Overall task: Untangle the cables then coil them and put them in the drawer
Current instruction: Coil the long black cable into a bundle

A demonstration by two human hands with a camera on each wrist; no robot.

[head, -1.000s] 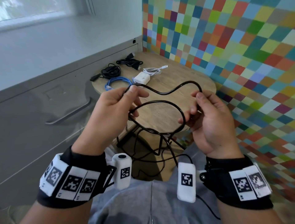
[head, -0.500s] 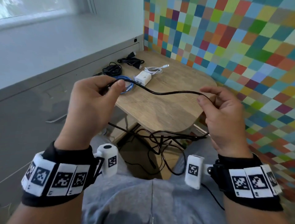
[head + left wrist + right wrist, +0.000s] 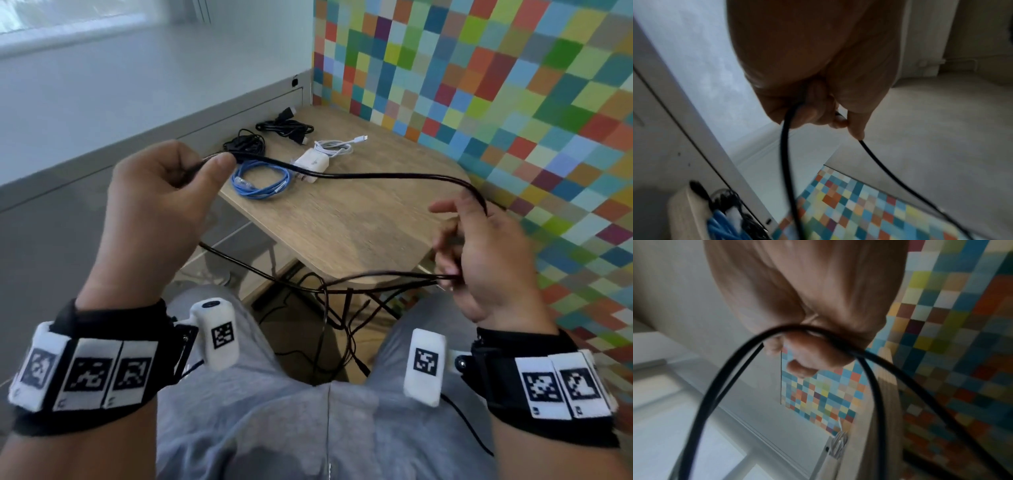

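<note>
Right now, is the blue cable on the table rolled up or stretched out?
Rolled up. The blue cable lies on the wooden table in a loose round coil, loops stacked together, no hand touching it.

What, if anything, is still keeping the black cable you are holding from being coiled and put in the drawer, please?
The black cable spans from the left hand to the right hand, but its lower strands still cross in a tangle hanging below the table edge. No open drawer is visible.
</note>
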